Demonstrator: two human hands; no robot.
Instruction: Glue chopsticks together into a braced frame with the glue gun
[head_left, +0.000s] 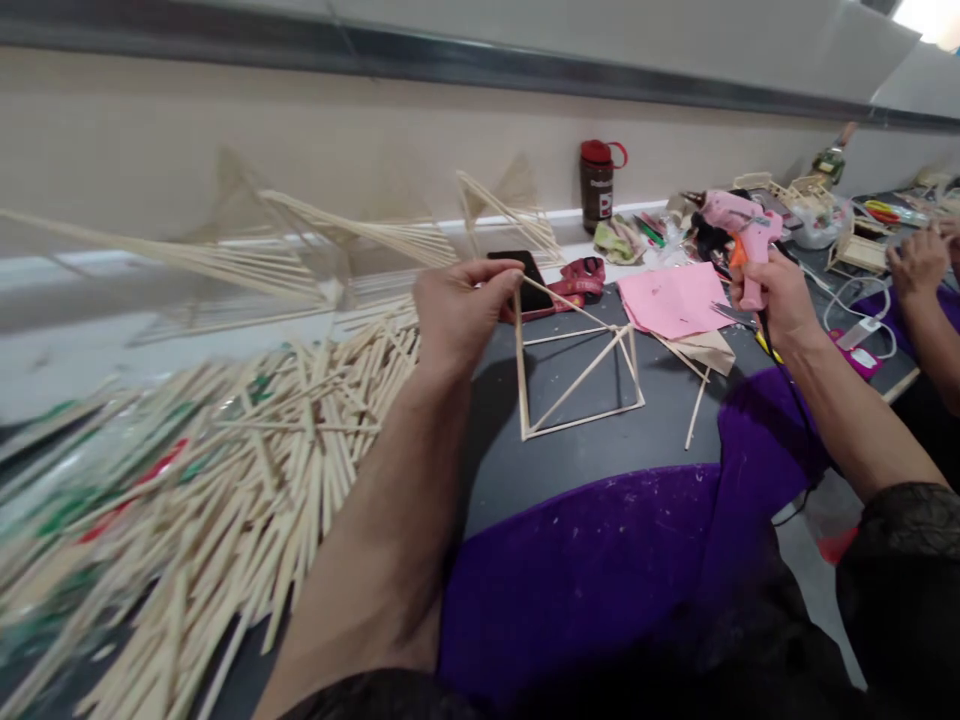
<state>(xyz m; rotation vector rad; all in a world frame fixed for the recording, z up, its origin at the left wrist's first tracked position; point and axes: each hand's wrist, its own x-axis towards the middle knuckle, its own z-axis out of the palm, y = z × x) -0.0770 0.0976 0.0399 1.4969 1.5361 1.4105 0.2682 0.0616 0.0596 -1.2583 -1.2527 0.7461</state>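
My left hand (466,308) pinches the upper left corner of a small frame of thin wooden sticks (581,388). The frame stands on the dark grey table (495,490), with one stick running diagonally across it. Up at the right, my right hand (780,300) grips a pink hot glue gun (739,217) by its handle. Its nozzle points left, away from the frame, and a finger lies by the orange trigger. A black cord hangs from the handle. Sheets of pink paper (671,298) lie between the frame and the glue gun.
A big heap of loose wooden sticks (300,440) covers the left side. Fan-shaped stick structures (360,225) lean along the wall. Behind are a dark bottle with red lid (598,190), a phone (521,275) and a red lanyard (581,280). Another person's hand (921,262) is at far right.
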